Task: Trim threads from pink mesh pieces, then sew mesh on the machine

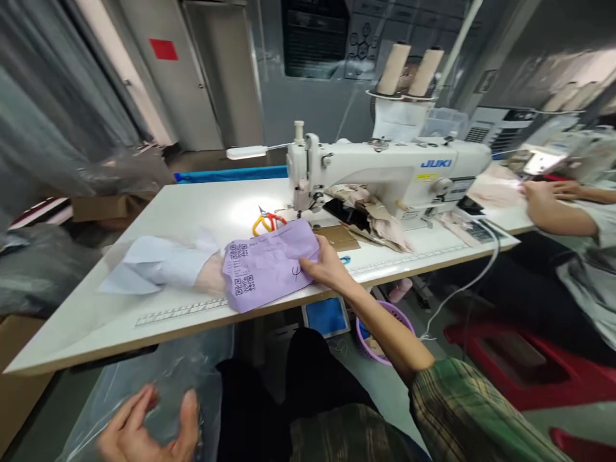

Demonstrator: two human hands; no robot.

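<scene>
A purple paper sheet [269, 266] with printed QR codes and a handwritten mark is pinched at its right edge by my right hand [327, 262], over the front of the sewing table [183, 199]. My left hand [151, 427] is held low at the bottom left, fingers apart and nothing in it, above a clear plastic sheet [187, 356]. Left of the purple paper lie white papers [158, 260] and a bit of pale pink cloth [212, 274], both blurred. Behind the paper are scissors [269, 222] with yellow and red handles.
A white JUKI sewing machine [385, 163] stands on the table, with beige fabric pieces [380, 221] under its arm. Two thread cones [394, 68] rise behind. Below are a purple basket [409, 321] and red stool [520, 366]. A co-worker's hands [543, 192] are at the right.
</scene>
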